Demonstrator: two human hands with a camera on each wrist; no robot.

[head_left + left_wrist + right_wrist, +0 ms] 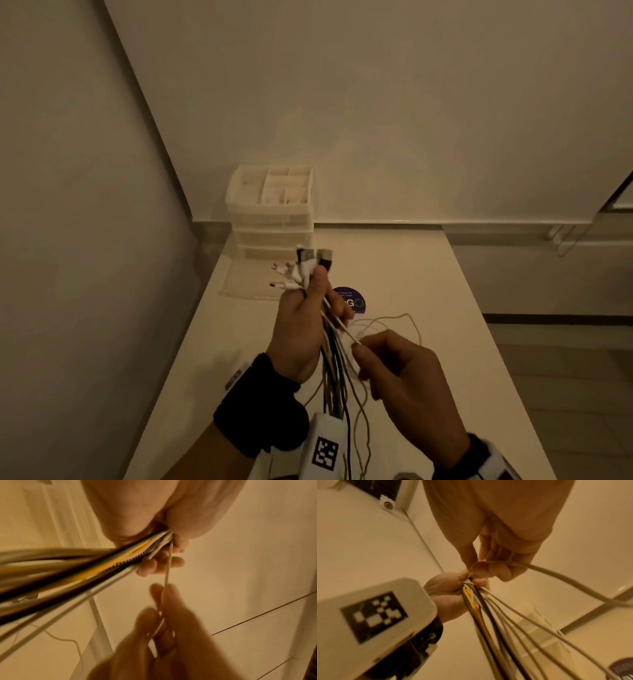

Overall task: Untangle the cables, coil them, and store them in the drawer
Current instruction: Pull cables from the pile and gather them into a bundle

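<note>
Nearest the head camera: white marker block (325, 448) on the left wrist, with cords hanging just behind it. Left hand (301, 329) raised above the desk (428, 291), fingers (147, 568) curled tight round the cable bundle (334, 370), plug ends (301, 267) fanned upward out of the fist. Bundle long axis near vertical, tails trailing down to the desk. Right hand (404, 373) just beside and below the fist, fingers (489, 569) pinched on one thin white cable (346, 330) running diagonally up into the bundle. Right hand nearer to that strand; likely pull direction down and away from the fist. Bundle appearance: mixed white, black and yellow cords, one braided. Drawer unit (272, 212) at the far desk corner, well apart.
</note>
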